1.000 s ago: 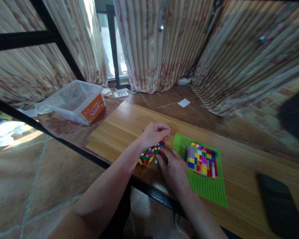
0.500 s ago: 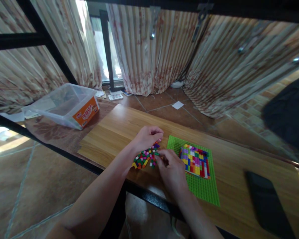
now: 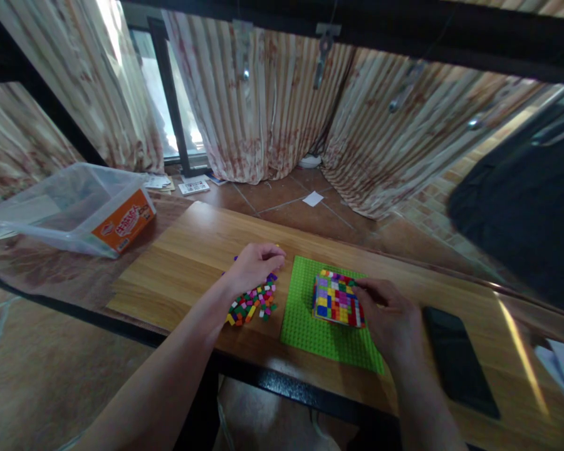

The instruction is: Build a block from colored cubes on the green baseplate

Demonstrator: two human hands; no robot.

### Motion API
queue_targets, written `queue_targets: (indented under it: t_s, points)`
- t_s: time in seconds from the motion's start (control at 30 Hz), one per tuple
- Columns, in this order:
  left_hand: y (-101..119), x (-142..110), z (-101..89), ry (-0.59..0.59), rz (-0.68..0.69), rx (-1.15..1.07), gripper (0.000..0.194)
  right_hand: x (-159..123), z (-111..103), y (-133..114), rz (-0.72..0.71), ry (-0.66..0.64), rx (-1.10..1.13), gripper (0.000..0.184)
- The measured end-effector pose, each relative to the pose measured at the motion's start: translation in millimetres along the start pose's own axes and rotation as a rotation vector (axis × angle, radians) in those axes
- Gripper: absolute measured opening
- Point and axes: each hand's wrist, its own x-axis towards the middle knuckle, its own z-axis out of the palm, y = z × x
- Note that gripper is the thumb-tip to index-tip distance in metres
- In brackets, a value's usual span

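Observation:
My right hand (image 3: 392, 316) is closed in a pinch at the far right corner of a block of multicoloured toy bricks (image 3: 338, 299). A small green brick (image 3: 352, 283) shows at its fingertips, against the block's top. The block stands on a green studded baseplate (image 3: 305, 338). My left hand (image 3: 256, 266) hovers over the far side of a heap of loose small bricks (image 3: 254, 304), left of the baseplate. Its fingers are curled together, and what they hold, if anything, is hidden.
A black phone (image 3: 460, 360) lies on the wooden tabletop (image 3: 169, 269), right of the baseplate. At the left stands a clear plastic bin (image 3: 79, 232) with an orange label. White papers (image 3: 561, 369) lie at the right edge, and a black frame bar (image 3: 282, 379) runs along the near side.
My right hand has moved right, from the loose bricks to the brick block, carrying a small green brick. My left hand stays by the heap. The view has turned right.

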Motion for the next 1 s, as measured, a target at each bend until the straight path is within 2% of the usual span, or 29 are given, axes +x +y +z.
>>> queue_targets:
  t_s: [0.27,0.67,0.8,1.0]
  points:
    - [1.6,0.4,2.4,-0.012,-0.021,0.008,0.015,10.8,0.4,23.1,0.019,-0.004,-0.035,0.023]
    - [4.7,-2.6,1.1,-0.023,0.035,0.098,0.015,11.4,4.0,22.5,0.098,-0.010,0.035,0.022]
    - [2.4,-0.9,-0.7,-0.022,0.050,0.146,0.017,13.4,4.5,27.7,0.188,-0.016,0.122,0.022]
    - [-1.6,1.6,-2.7,-0.041,0.070,0.202,0.018,15.4,6.8,30.1,0.465,-0.013,0.362,0.031]
